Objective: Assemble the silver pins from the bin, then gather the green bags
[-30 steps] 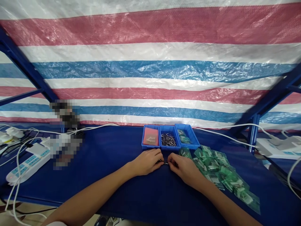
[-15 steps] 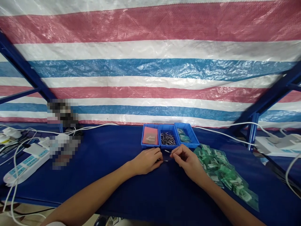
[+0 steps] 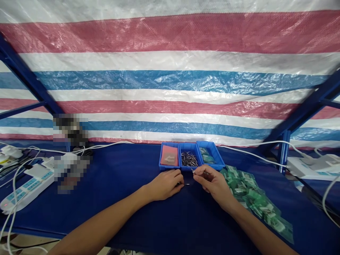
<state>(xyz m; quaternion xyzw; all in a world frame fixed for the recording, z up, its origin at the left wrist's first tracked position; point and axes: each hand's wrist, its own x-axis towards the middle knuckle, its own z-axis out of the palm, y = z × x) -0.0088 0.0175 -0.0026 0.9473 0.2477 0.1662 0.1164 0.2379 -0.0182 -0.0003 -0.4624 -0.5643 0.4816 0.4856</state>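
Observation:
My left hand (image 3: 167,185) rests low over the blue table, its fingers closed on a thin metal pin (image 3: 187,184) whose end sticks out to the right. Just right of it, my right hand (image 3: 212,181) pinches another small metal pin (image 3: 193,171) between thumb and forefinger. Behind the hands stand three blue bins side by side. A pink sheet and a small clear bag lie in the left bin (image 3: 162,165). Many thin metal pins (image 3: 189,159) fill the middle one. Small greenish bags (image 3: 207,156) lie in the right bin (image 3: 219,159).
A pile of green plastic bags (image 3: 256,198) spreads beside my right forearm. At the left is a white power strip (image 3: 26,189) with plugs and cables; another white strip (image 3: 310,168) sits at the far right. A striped tarp (image 3: 170,81) hangs behind the table.
The pin in my right hand has turned, so less of it shows and its tip points up toward the middle bin. My left hand keeps its pin nearly in place. The view has tilted slightly.

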